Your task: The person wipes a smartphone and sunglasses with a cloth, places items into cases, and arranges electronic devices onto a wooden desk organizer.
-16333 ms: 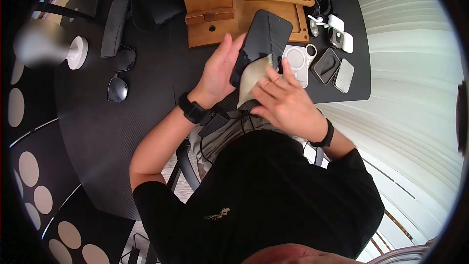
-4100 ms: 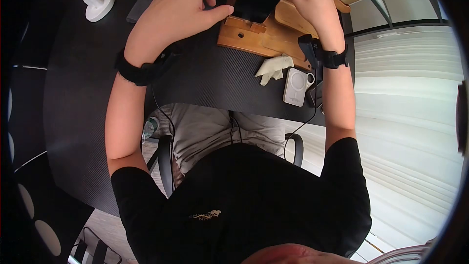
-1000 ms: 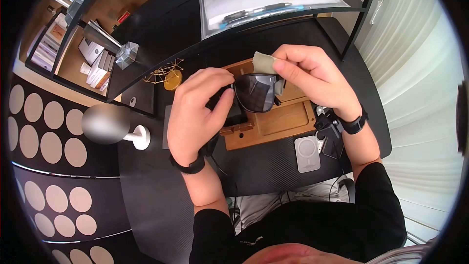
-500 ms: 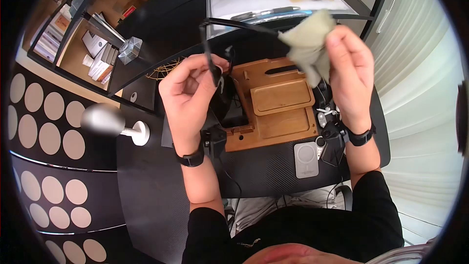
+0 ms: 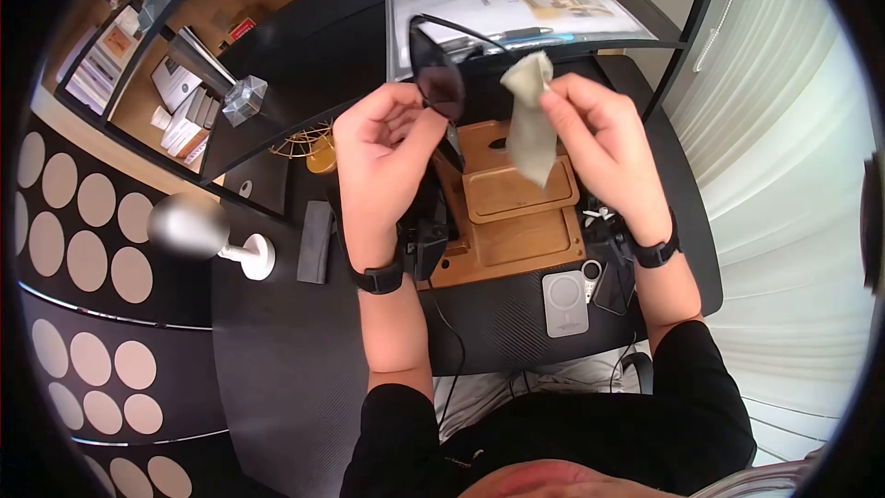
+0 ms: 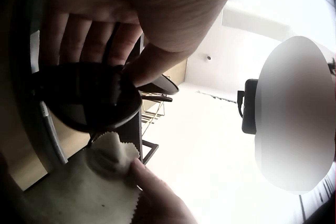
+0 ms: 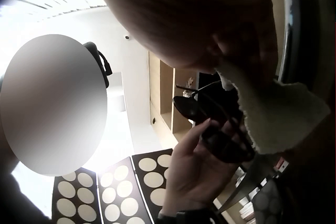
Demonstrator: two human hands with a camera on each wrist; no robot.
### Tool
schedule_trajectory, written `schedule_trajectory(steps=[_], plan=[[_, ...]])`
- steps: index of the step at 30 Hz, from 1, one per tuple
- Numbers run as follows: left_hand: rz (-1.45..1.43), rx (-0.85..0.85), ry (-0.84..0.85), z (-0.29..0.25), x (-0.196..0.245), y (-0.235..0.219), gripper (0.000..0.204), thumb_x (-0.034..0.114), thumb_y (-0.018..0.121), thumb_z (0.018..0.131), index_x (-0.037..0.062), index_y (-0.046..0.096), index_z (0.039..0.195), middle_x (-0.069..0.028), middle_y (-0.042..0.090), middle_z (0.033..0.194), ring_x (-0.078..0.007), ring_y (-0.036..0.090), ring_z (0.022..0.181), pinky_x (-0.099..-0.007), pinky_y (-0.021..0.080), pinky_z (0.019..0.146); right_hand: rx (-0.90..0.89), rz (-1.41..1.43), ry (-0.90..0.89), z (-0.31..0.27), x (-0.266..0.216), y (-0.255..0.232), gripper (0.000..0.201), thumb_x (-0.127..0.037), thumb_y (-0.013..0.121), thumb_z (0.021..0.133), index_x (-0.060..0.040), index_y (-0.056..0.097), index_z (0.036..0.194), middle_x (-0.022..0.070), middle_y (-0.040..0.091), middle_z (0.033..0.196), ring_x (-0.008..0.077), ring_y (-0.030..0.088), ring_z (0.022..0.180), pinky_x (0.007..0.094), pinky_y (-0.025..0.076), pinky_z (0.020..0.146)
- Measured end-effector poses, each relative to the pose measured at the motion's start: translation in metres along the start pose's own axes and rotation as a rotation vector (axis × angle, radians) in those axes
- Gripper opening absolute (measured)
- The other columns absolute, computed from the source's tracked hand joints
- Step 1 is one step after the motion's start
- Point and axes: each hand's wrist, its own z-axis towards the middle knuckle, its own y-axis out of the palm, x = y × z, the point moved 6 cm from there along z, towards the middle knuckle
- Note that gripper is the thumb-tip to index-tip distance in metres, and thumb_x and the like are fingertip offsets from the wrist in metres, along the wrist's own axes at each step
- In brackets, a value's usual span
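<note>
My left hand (image 5: 383,152) pinches a pair of dark sunglasses (image 5: 437,69) between thumb and fingers, raised over the desk. One lens stands tilted upward, and a thin temple arm reaches right toward the cloth. Opposite, my right hand (image 5: 608,143) pinches a pale green wiping cloth (image 5: 532,124) near its upper end, and the rest hangs down. In the left wrist view the zigzag-edged cloth (image 6: 79,187) comes right up below the dark lens (image 6: 94,100). The right wrist view shows the sunglasses (image 7: 223,142) beyond the cloth (image 7: 286,119).
Below the hands stands a wooden desk organizer (image 5: 521,189) with trays. A white magnetic power bank (image 5: 565,302) lies in front of it, a grey case (image 5: 316,242) and a white lamp base (image 5: 258,258) to the left. Behind is a raised shelf with a document sleeve (image 5: 461,5).
Long before, the cloth was on a phone; later it lay on the desk. In the last half second the cloth has moved left and down, closer to the sunglasses, which have turned in my left hand.
</note>
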Motion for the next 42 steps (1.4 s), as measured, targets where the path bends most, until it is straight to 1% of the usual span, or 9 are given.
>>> schedule_trajectory(steps=[2, 6, 14, 17, 23, 27, 36, 39, 42], plan=[[0.197, -0.038, -0.037, -0.002, 0.001, 0.007, 0.005, -0.004, 0.067, 0.088, -0.0055, 0.065, 0.092, 0.0004, 0.069, 0.084, -0.0036, 0.065, 0.076, -0.0204, 0.052, 0.072, -0.009, -0.022, -0.051, 0.006, 0.009, -0.003, 0.019, -0.014, 0.058, 0.103, 0.0027, 0.065, 0.100, 0.0053, 0.055, 0.067, 0.0092, 0.048, 0.060, 0.0272, 0.041, 0.055], [0.255, -0.079, -0.086, -0.004, -0.010, 0.006, 0.004, -0.004, 0.067, 0.087, -0.0056, 0.065, 0.090, 0.0009, 0.068, 0.081, -0.0034, 0.064, 0.076, -0.0200, 0.051, 0.072, -0.071, 0.109, 0.033, 0.008, 0.022, 0.003, 0.022, -0.017, 0.057, 0.105, 0.0032, 0.065, 0.104, -0.0050, 0.059, 0.078, 0.0053, 0.049, 0.069, 0.0237, 0.041, 0.061], [0.012, -0.214, -0.196, -0.008, -0.018, 0.011, 0.007, -0.005, 0.062, 0.092, -0.0066, 0.066, 0.098, -0.0118, 0.074, 0.097, -0.0156, 0.071, 0.090, -0.0287, 0.055, 0.081, -0.048, 0.656, 0.103, 0.004, 0.029, 0.024, 0.025, -0.026, 0.055, 0.106, -0.0091, 0.062, 0.090, -0.0116, 0.048, 0.075, 0.0001, 0.041, 0.071, 0.0192, 0.033, 0.062], [-0.080, -0.182, -0.172, -0.008, -0.009, 0.010, 0.005, -0.009, 0.063, 0.090, -0.0071, 0.065, 0.094, -0.0054, 0.072, 0.088, -0.0083, 0.069, 0.082, -0.0211, 0.055, 0.074, -0.078, 0.652, 0.096, 0.005, 0.034, 0.016, 0.025, -0.026, 0.054, 0.106, -0.0103, 0.060, 0.088, -0.0125, 0.045, 0.074, -0.0004, 0.038, 0.070, 0.0194, 0.030, 0.061], [-0.072, -0.160, -0.166, -0.006, -0.012, 0.004, 0.009, -0.009, 0.062, 0.091, -0.0085, 0.066, 0.099, -0.0079, 0.073, 0.092, -0.0122, 0.072, 0.089, -0.0226, 0.056, 0.077, -0.108, 0.575, 0.047, 0.002, 0.026, 0.018, 0.023, -0.025, 0.054, 0.106, -0.0110, 0.061, 0.089, -0.0123, 0.045, 0.075, -0.0002, 0.037, 0.069, 0.0191, 0.028, 0.061], [-0.078, -0.147, -0.150, -0.005, -0.016, 0.003, 0.009, -0.009, 0.061, 0.091, -0.0085, 0.066, 0.099, -0.0081, 0.073, 0.094, -0.0128, 0.072, 0.091, -0.0228, 0.056, 0.078, 0.063, 0.729, -0.004, -0.002, 0.014, 0.017, 0.023, -0.024, 0.054, 0.107, -0.0078, 0.062, 0.092, -0.0115, 0.050, 0.079, 0.0003, 0.038, 0.071, 0.0193, 0.029, 0.062], [0.018, -0.119, -0.097, -0.005, -0.011, 0.003, 0.010, -0.007, 0.062, 0.094, -0.0080, 0.067, 0.102, -0.0052, 0.073, 0.096, -0.0056, 0.067, 0.087, -0.0188, 0.052, 0.077, 0.134, 0.550, -0.168, -0.016, -0.005, 0.015, 0.017, -0.014, 0.055, 0.105, -0.0023, 0.064, 0.096, -0.0074, 0.058, 0.084, 0.0011, 0.041, 0.072, 0.0188, 0.035, 0.064], [0.033, -0.115, -0.075, -0.005, -0.008, -0.004, 0.011, -0.007, 0.061, 0.094, -0.0078, 0.067, 0.103, -0.0050, 0.073, 0.095, -0.0055, 0.066, 0.087, -0.0188, 0.052, 0.077, 0.137, 0.339, -0.278, -0.017, -0.019, 0.012, 0.012, -0.007, 0.057, 0.103, 0.0017, 0.064, 0.098, 0.0000, 0.067, 0.092, 0.0056, 0.051, 0.075, 0.0211, 0.041, 0.067], [0.106, -0.136, -0.089, -0.004, -0.008, -0.015, 0.011, -0.003, 0.060, 0.096, -0.0066, 0.066, 0.105, -0.0143, 0.074, 0.103, -0.0174, 0.071, 0.096, -0.0299, 0.054, 0.088, 0.056, 0.126, -0.441, -0.014, -0.029, 0.006, 0.007, -0.002, 0.061, 0.098, 0.0042, 0.064, 0.097, 0.0110, 0.071, 0.096, 0.0168, 0.062, 0.078, 0.0266, 0.048, 0.071]])
